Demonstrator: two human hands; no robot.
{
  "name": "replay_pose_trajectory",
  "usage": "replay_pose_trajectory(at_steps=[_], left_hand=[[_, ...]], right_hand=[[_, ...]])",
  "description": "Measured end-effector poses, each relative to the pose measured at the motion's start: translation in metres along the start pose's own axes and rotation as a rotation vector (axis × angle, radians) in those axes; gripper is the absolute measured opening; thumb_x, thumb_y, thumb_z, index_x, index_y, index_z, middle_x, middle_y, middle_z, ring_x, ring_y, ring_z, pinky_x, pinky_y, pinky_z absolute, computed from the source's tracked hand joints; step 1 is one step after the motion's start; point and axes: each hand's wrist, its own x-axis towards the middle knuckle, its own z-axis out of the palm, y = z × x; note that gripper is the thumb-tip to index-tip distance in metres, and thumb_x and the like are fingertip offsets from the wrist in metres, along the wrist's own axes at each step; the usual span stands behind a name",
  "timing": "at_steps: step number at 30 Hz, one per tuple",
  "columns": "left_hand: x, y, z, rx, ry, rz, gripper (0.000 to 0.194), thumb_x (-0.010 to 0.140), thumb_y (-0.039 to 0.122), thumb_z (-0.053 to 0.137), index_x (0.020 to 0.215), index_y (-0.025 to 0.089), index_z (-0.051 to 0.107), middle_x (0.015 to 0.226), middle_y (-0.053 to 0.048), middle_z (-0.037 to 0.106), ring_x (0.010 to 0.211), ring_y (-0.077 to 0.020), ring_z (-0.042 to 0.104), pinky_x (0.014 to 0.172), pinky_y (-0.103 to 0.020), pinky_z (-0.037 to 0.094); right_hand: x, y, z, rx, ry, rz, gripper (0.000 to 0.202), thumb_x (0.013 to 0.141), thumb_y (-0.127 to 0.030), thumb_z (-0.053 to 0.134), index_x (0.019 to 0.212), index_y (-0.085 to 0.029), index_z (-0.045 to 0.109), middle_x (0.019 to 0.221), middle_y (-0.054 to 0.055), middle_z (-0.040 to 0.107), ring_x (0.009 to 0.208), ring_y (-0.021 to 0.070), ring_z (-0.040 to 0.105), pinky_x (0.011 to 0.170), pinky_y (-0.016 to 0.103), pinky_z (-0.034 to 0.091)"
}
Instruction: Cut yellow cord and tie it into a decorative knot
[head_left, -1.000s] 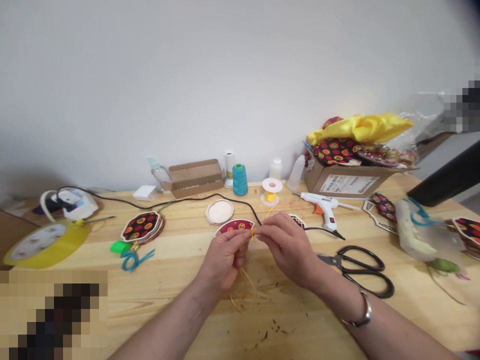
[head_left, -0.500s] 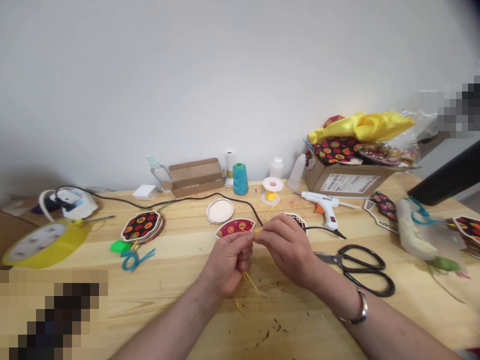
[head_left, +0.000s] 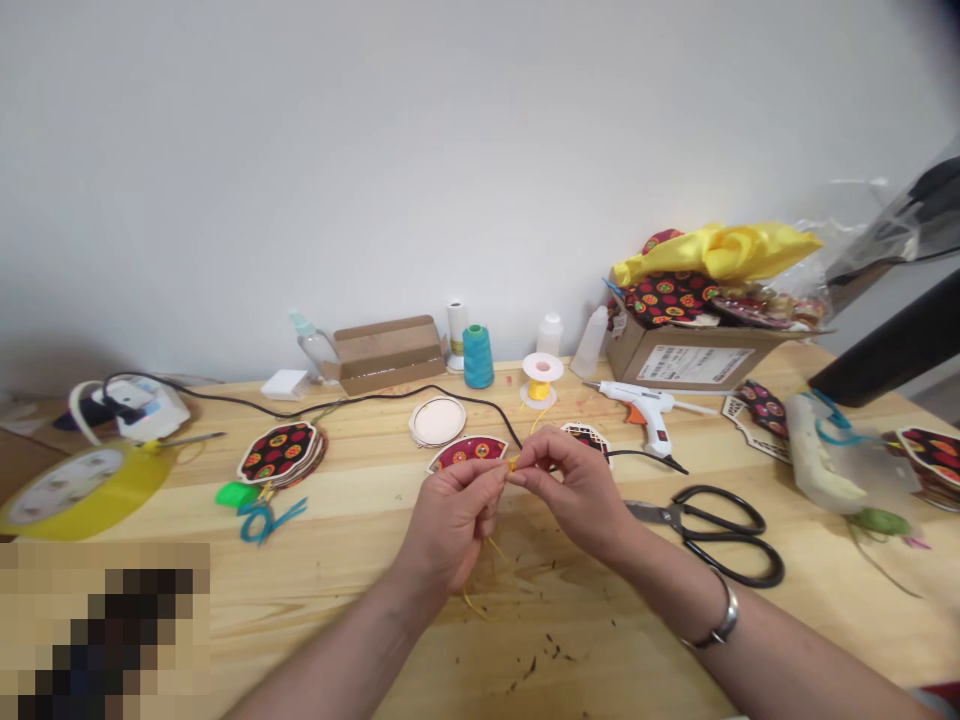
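Observation:
Between my fingertips is a thin yellow cord, with a small bunched part where both hands meet. My left hand pinches it, and loose cord ends hang below that hand. My right hand grips the same bunched part between thumb and fingers. Behind them stands a white spool wound with yellow cord, its loose strand running down toward my right hand. Just beyond my left hand lies a fan-shaped red patterned piece. A dark latticed piece is partly hidden by my right hand.
Right of my hands lie black-handled scissors and a white glue gun. A cardboard box of fabric stands behind. Leftward are yellow tape, stacked patterned pieces and blue cord. A teal thread cone stands at the back.
My right hand's fingers have shifted from lying over the cord to a pinch with the thumb showing. The hanging ends have swung slightly. The whole view has shifted a little.

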Motion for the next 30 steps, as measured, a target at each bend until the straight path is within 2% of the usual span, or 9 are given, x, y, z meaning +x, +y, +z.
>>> replay_pose_trajectory(at_steps=[5, 9, 11, 16, 30], left_hand=[[-0.001, -0.001, 0.000, -0.008, 0.002, 0.010, 0.022, 0.056, 0.028, 0.076, 0.068, 0.012, 0.068, 0.039, 0.008, 0.038, 0.038, -0.0024, 0.027, 0.037, -0.016, 0.019], [-0.001, -0.001, 0.000, 0.011, -0.006, 0.030, 0.018, 0.059, 0.028, 0.074, 0.066, 0.013, 0.068, 0.039, 0.008, 0.039, 0.037, -0.0023, 0.028, 0.037, -0.017, 0.019], [-0.001, -0.001, 0.000, 0.025, 0.001, 0.036, 0.018, 0.058, 0.028, 0.074, 0.066, 0.013, 0.068, 0.040, 0.007, 0.040, 0.038, -0.0024, 0.028, 0.037, -0.017, 0.020], [-0.001, -0.002, 0.000, 0.033, 0.004, 0.048, 0.019, 0.058, 0.028, 0.074, 0.069, 0.013, 0.069, 0.039, 0.008, 0.039, 0.037, -0.0027, 0.029, 0.037, -0.017, 0.020], [-0.002, -0.003, -0.001, 0.065, 0.015, 0.092, 0.018, 0.062, 0.028, 0.073, 0.070, 0.013, 0.069, 0.041, 0.007, 0.042, 0.038, -0.0023, 0.031, 0.037, -0.016, 0.022]], right_hand=[[0.001, 0.004, 0.002, 0.157, -0.013, 0.145, 0.017, 0.072, -0.032, 0.067, 0.075, -0.018, 0.057, 0.069, -0.002, 0.053, 0.062, 0.0108, 0.047, 0.059, 0.024, 0.040], [0.003, 0.004, 0.001, 0.303, -0.025, 0.187, 0.035, 0.066, -0.030, 0.072, 0.097, -0.020, 0.058, 0.081, 0.000, 0.055, 0.066, 0.0107, 0.050, 0.061, 0.025, 0.043], [0.003, 0.002, 0.001, 0.336, -0.046, 0.202, 0.036, 0.066, -0.029, 0.071, 0.100, -0.020, 0.060, 0.083, 0.001, 0.057, 0.068, 0.0113, 0.052, 0.065, 0.026, 0.045], [0.003, -0.004, 0.000, 0.372, -0.050, 0.263, 0.017, 0.068, -0.028, 0.070, 0.079, -0.018, 0.065, 0.070, 0.000, 0.060, 0.064, 0.0117, 0.054, 0.064, 0.027, 0.045], [0.005, -0.007, -0.001, 0.435, -0.025, 0.306, 0.013, 0.065, -0.026, 0.070, 0.069, -0.016, 0.063, 0.069, -0.001, 0.062, 0.065, 0.0107, 0.055, 0.064, 0.025, 0.044]])
